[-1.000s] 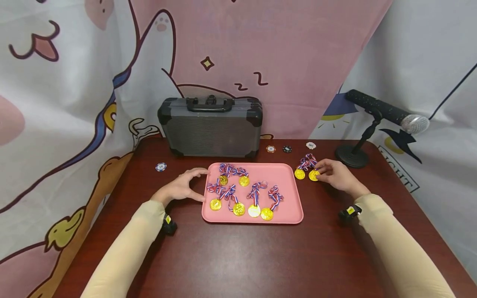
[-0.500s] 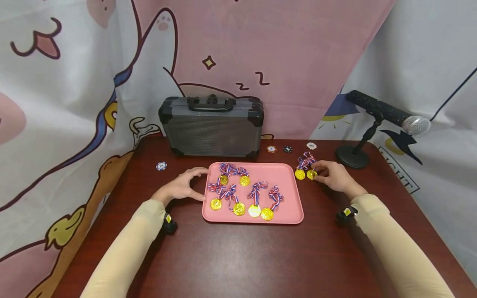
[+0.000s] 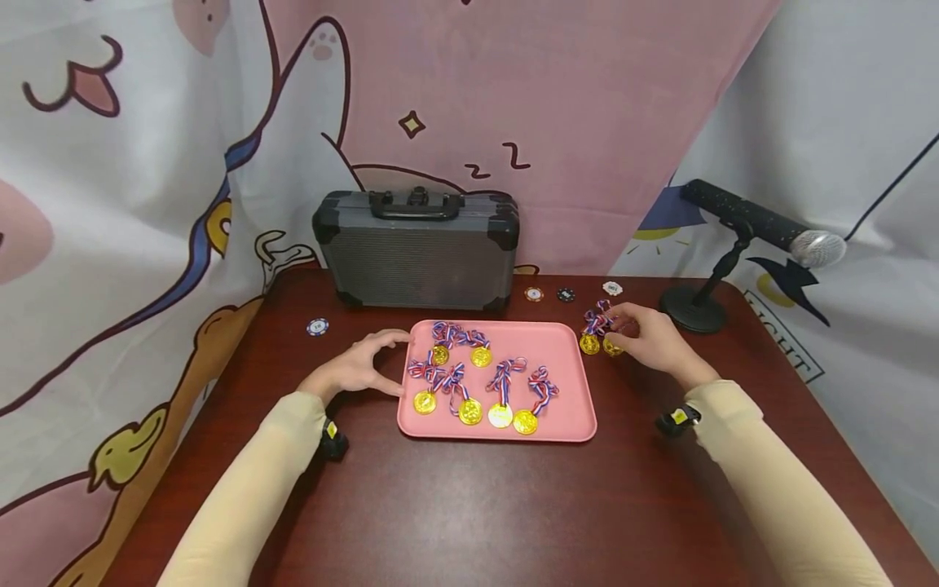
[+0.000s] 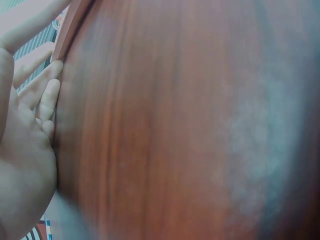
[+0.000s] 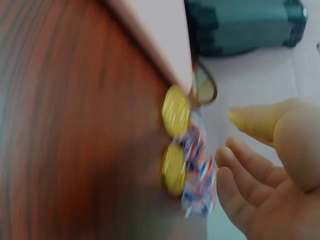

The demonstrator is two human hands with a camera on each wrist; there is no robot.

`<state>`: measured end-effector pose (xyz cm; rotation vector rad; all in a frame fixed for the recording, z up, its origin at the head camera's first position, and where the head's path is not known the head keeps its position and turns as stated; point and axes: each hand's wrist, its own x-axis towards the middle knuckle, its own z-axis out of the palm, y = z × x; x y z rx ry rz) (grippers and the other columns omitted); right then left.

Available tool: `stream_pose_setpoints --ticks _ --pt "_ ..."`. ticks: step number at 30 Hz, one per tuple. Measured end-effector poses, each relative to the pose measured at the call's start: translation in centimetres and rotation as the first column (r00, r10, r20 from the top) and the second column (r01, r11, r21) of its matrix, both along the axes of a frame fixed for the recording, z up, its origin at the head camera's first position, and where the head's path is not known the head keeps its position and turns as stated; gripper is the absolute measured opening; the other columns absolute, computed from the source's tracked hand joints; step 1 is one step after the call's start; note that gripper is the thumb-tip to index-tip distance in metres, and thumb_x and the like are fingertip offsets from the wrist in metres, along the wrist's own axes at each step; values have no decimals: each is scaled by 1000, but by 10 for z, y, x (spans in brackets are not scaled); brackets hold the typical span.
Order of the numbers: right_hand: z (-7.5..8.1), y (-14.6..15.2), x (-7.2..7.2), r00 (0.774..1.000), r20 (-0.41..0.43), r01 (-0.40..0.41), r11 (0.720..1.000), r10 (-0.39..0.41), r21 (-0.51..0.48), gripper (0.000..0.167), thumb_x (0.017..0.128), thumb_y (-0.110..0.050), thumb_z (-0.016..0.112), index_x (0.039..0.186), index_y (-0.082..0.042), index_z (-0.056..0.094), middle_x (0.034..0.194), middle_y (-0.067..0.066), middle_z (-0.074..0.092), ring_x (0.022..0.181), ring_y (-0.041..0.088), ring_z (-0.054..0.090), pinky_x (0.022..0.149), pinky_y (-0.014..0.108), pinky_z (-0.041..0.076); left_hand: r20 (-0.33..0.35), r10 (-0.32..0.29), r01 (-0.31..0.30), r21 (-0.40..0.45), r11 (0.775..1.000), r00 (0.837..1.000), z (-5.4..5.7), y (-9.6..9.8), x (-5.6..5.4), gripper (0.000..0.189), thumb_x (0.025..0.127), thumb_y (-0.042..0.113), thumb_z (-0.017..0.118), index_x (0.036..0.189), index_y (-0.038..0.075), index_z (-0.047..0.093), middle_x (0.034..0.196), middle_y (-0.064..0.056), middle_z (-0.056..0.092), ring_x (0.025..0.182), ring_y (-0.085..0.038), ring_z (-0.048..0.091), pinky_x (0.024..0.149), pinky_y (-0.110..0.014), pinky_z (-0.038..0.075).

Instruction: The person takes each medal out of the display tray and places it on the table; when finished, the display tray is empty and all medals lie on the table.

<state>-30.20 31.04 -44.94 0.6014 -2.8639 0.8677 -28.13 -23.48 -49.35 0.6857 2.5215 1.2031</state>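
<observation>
A pink tray point(image 3: 565, 350) bears several gold medals point(image 3: 470, 411) on knotted red, white and blue ribbons. My left hand point(image 3: 358, 364) rests at the tray's left edge, thumb and fingers spread and touching its rim. At the right, two more medals point(image 3: 590, 344) lie on the table beside the tray, their ribbons point(image 3: 597, 319) bunched behind them. My right hand point(image 3: 649, 336) hovers over the right one of these, covering part of it in the head view. In the right wrist view, thumb and fingers point(image 5: 240, 192) stand apart with a gap between them, close to the ribbons.
A grey hard case point(image 3: 421, 257) stands behind the tray. Poker chips point(image 3: 534, 293) lie along the back, and another chip point(image 3: 317, 327) lies at the left. A microphone point(image 3: 763, 220) on a stand point(image 3: 693, 308) stands at the back right. Printed cloth hangs around the table.
My right hand has shifted slightly left and back, its fingers moving from the right medal's disc toward the ribbons. That medal has slid a little left. The left hand stays put.
</observation>
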Motion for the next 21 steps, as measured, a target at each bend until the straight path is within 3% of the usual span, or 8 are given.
stream_pose_setpoints --ticks 3,10,16,21 --pt "5 -23 -1 998 8 -55 998 56 -41 34 95 -10 78 127 -3 68 107 16 76 92 31 72 72 34 57 8 7 -7 -4 1000 1000 0 0 0 95 69 28 100 152 21 53 159 -3 46 141 -33 41 118 -59 30" --pt "6 -83 -2 983 49 -171 979 178 -108 33 95 -8 77 127 -6 68 110 16 76 94 27 73 81 43 60 27 20 -20 2 1000 999 -3 1 5 94 71 32 99 152 24 53 159 -3 45 141 -33 39 117 -64 29" --pt "1 -125 -5 954 116 -265 958 278 -112 40 97 -9 76 134 -2 64 114 17 74 100 29 73 89 48 61 33 27 -27 11 1000 999 -4 1 6 94 71 33 99 153 24 53 158 -3 46 141 -34 39 116 -66 28" --pt "2 -150 -4 923 220 -296 948 316 -118 45 98 -15 76 140 -8 62 121 15 71 110 31 70 96 50 58 26 26 -26 -3 1000 999 -2 1 2 95 71 32 99 153 24 52 159 -3 46 141 -33 39 117 -64 29"
